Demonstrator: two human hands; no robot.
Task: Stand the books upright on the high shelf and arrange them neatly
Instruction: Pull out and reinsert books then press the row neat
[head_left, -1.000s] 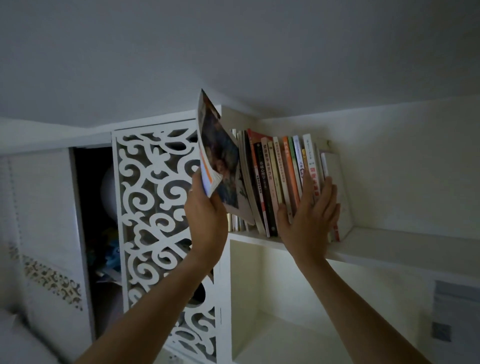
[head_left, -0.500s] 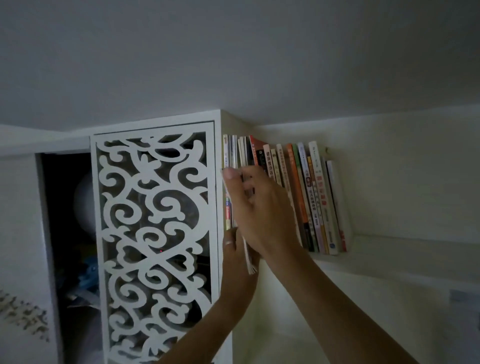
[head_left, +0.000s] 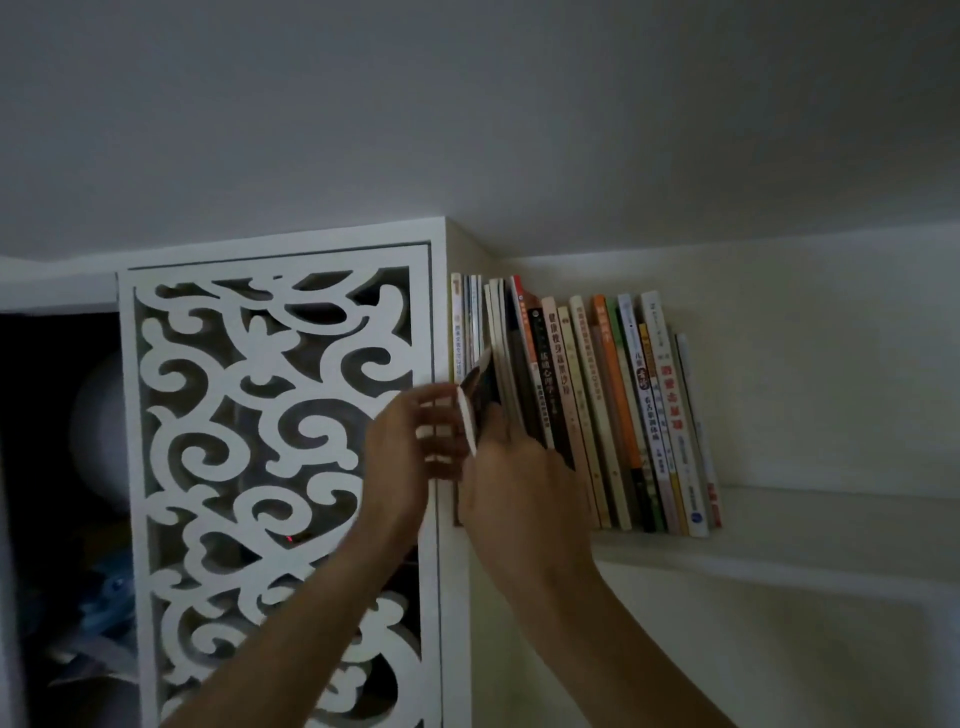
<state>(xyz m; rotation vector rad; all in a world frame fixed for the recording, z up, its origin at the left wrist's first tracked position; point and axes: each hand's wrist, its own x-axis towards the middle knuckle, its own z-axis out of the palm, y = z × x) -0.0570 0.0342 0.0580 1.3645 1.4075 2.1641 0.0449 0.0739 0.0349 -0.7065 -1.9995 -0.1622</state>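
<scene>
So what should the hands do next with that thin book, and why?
Probably push the thin book the rest of the way into the row. It sticks out at a slant in front of the other books, its bottom edge off the shelf. The left hand is by its spine and the right hand is against the neighbouring books, seemingly keeping a gap for it.

Both arms raised; left hand (head_left: 410, 447) & right hand (head_left: 514, 483) close together.

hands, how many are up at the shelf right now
2: the left hand by the fretwork door, the right hand against the lower part of the books.
</scene>
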